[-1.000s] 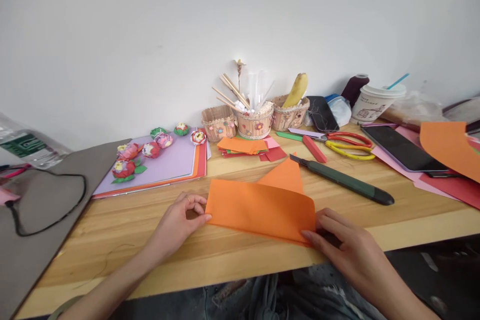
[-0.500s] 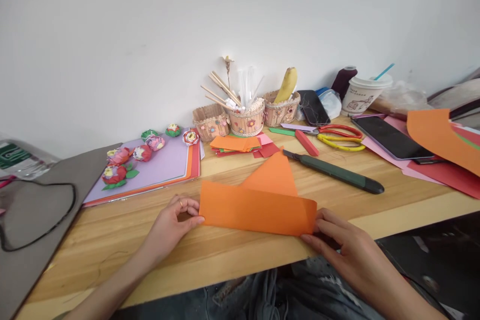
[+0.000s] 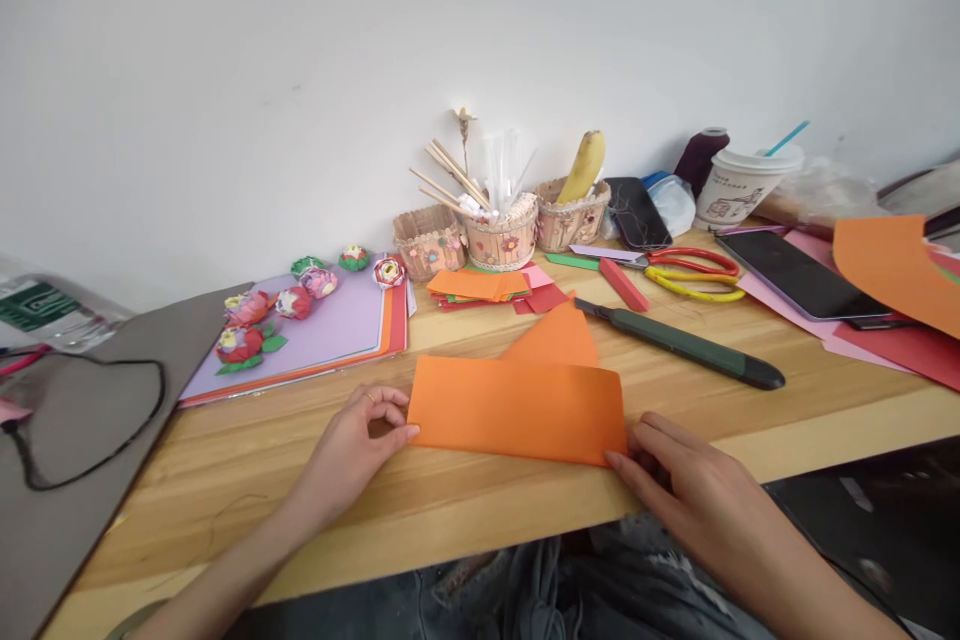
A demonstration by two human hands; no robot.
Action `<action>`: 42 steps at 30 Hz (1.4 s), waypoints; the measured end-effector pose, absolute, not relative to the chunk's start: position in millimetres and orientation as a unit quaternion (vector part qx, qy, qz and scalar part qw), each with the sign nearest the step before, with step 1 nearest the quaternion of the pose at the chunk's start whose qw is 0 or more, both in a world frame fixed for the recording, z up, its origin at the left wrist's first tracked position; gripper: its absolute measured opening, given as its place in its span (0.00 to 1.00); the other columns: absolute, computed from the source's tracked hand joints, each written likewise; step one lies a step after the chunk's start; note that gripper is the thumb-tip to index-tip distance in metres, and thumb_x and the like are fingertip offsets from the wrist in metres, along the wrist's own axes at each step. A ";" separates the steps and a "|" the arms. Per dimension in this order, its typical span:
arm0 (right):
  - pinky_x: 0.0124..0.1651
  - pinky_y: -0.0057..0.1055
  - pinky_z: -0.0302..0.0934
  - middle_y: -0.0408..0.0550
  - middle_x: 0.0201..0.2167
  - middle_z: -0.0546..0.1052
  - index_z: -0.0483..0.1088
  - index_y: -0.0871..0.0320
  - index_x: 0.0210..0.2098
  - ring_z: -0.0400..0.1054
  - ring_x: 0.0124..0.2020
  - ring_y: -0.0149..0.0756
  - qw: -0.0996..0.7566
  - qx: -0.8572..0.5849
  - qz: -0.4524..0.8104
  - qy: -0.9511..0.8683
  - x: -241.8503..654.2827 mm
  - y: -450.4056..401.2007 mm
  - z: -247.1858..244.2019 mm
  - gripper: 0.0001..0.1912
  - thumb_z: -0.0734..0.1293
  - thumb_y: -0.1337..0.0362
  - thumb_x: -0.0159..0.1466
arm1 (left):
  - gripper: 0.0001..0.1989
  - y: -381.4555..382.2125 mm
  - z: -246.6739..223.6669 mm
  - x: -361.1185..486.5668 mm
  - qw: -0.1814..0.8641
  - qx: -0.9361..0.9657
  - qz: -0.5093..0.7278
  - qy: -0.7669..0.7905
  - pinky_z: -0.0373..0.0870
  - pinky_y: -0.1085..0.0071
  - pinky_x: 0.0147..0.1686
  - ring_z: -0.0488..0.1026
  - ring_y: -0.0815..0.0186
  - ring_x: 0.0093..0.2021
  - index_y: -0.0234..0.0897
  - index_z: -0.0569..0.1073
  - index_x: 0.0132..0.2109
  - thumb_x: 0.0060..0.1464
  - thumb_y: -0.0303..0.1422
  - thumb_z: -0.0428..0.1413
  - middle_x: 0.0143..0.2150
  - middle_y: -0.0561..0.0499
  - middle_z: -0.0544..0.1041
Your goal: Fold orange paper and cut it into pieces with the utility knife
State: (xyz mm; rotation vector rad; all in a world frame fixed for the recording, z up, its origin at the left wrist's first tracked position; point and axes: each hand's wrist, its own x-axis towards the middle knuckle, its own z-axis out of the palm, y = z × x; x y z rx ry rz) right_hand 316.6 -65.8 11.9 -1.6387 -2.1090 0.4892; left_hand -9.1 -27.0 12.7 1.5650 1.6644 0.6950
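Observation:
A wide strip of orange paper [image 3: 517, 410] spans the space between both hands, near the front of the table. My left hand [image 3: 367, 435] pinches its left end, thumb in front and fingers behind. At the lower right corner, my right hand [image 3: 675, 470] has closed thumb and fingers on the paper. Behind the strip lies another orange paper piece [image 3: 559, 335] with a slanted edge, its lower part hidden. A dark green craft knife [image 3: 682, 342] rests to the right, its tip by that piece's top.
Behind are small paper pieces [image 3: 480, 286], decorated baskets [image 3: 502, 245] and scissors [image 3: 694, 275]. Left are paper flowers [image 3: 296, 302] on lilac sheets [image 3: 330, 345]. On the right lie a phone [image 3: 802, 272] and coloured paper [image 3: 877, 265], with a lidded cup [image 3: 742, 188] behind. The table's front edge [image 3: 390, 588] is close.
The orange strip's upper edge and right end have flattened and tipped away slightly, both hands still gripping it. The whole view has shifted a little.

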 end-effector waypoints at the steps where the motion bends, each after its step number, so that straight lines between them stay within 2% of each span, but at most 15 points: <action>1: 0.28 0.30 0.59 0.43 0.25 0.69 0.64 0.53 0.25 0.68 0.26 0.34 0.208 -0.591 0.178 -0.758 316.7 -65.5 12.0 0.14 0.57 0.57 0.64 | 0.16 -27.2 12.3 -9.0 0.365 0.611 0.269 0.649 0.63 0.62 0.42 0.72 0.58 0.35 0.39 0.68 0.39 0.44 0.43 0.57 0.30 0.53 0.73; 8: 0.25 0.30 0.56 0.42 0.22 0.68 0.59 0.53 0.22 0.65 0.22 0.33 0.181 -0.607 0.183 -0.752 316.3 -61.0 13.6 0.13 0.57 0.57 0.62 | 0.14 -26.6 8.5 -10.4 0.346 0.627 0.276 0.641 0.64 0.63 0.41 0.72 0.59 0.35 0.39 0.69 0.38 0.45 0.41 0.57 0.30 0.54 0.73; 14: 0.24 0.29 0.54 0.42 0.22 0.69 0.59 0.53 0.21 0.65 0.21 0.32 0.161 -0.612 0.195 -0.749 317.8 -55.8 17.9 0.14 0.58 0.57 0.62 | 0.14 -27.3 10.6 -9.6 0.346 0.630 0.278 0.637 0.65 0.63 0.42 0.73 0.59 0.36 0.39 0.69 0.39 0.45 0.40 0.57 0.29 0.54 0.72; 28: 0.24 0.28 0.55 0.41 0.23 0.68 0.59 0.53 0.24 0.63 0.21 0.30 0.181 -0.598 0.175 -0.761 321.4 -62.9 7.8 0.14 0.58 0.56 0.64 | 0.16 -26.9 15.2 -7.9 0.351 0.629 0.272 0.638 0.65 0.61 0.42 0.73 0.58 0.36 0.37 0.69 0.41 0.44 0.39 0.57 0.28 0.54 0.72; 32: 0.25 0.28 0.55 0.40 0.23 0.67 0.59 0.53 0.25 0.63 0.22 0.30 0.176 -0.597 0.163 -0.765 321.9 -64.0 5.6 0.13 0.58 0.57 0.65 | 0.09 -24.2 20.3 -6.6 0.324 0.660 0.249 0.630 0.64 0.59 0.46 0.73 0.54 0.42 0.39 0.70 0.34 0.44 0.38 0.56 0.29 0.52 0.75; 35: 0.24 0.28 0.55 0.40 0.24 0.67 0.60 0.53 0.26 0.63 0.22 0.30 0.172 -0.595 0.157 -0.770 323.1 -66.3 3.3 0.13 0.58 0.57 0.65 | 0.06 -21.4 25.5 -5.7 0.302 0.684 0.217 0.628 0.62 0.58 0.48 0.70 0.51 0.48 0.41 0.68 0.25 0.44 0.36 0.56 0.34 0.49 0.78; 38: 0.24 0.29 0.56 0.43 0.27 0.68 0.61 0.53 0.30 0.65 0.24 0.32 0.191 -0.586 0.094 -0.782 324.2 -67.6 3.0 0.12 0.59 0.54 0.65 | 0.06 -19.5 27.9 -6.3 0.291 0.698 0.195 0.624 0.62 0.57 0.49 0.69 0.51 0.49 0.41 0.67 0.24 0.45 0.35 0.56 0.36 0.49 0.78; 40: 0.29 0.32 0.61 0.49 0.34 0.70 0.63 0.56 0.38 0.68 0.31 0.37 0.222 -0.554 -0.012 -0.802 323.4 -67.4 5.1 0.10 0.59 0.55 0.66 | 0.04 -19.9 26.9 -7.9 0.286 0.701 0.193 0.624 0.62 0.56 0.49 0.69 0.52 0.47 0.40 0.69 0.30 0.45 0.34 0.57 0.34 0.49 0.76; 42: 0.37 0.36 0.62 0.53 0.39 0.71 0.63 0.57 0.48 0.68 0.38 0.41 0.240 -0.498 -0.102 -0.827 320.9 -66.8 9.1 0.12 0.57 0.63 0.66 | 0.10 -21.6 24.3 -10.0 0.250 0.715 0.206 0.620 0.62 0.56 0.49 0.67 0.53 0.47 0.40 0.70 0.39 0.47 0.33 0.58 0.37 0.50 0.74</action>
